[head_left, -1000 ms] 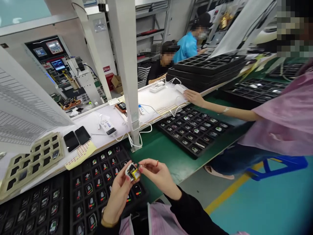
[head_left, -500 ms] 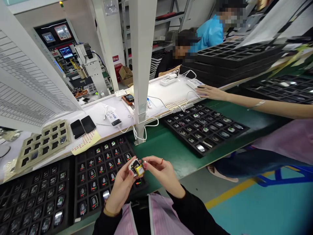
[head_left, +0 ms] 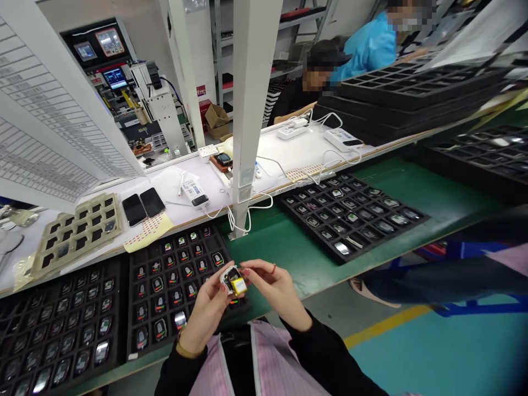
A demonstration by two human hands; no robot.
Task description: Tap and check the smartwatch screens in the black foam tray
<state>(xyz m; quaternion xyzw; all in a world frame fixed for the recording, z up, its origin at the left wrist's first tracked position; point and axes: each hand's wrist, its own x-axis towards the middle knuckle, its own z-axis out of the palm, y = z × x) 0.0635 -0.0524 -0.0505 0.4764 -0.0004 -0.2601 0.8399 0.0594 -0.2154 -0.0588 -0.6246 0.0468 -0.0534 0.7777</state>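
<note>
Both my hands meet over the near edge of the bench. My left hand [head_left: 205,313] is closed round a small open watch case [head_left: 231,279] with a yellow battery showing inside. My right hand [head_left: 275,289] pinches at the case's right side with thumb and forefinger. Just below and left of the hands lies a black tray [head_left: 136,308] with several similar small devices in its pockets.
A second black tray [head_left: 289,203] of devices lies on the green mat to the right. A white post [head_left: 249,110] rises behind my hands. On the white shelf are two phones [head_left: 143,205], a beige tray [head_left: 43,258], chargers and cables. Stacked black trays [head_left: 404,93] and seated people are beyond.
The neighbour's arm reaching to the white shelf on the right has withdrawn out of view. My view has shifted slightly right and up; my hands keep holding the case.
</note>
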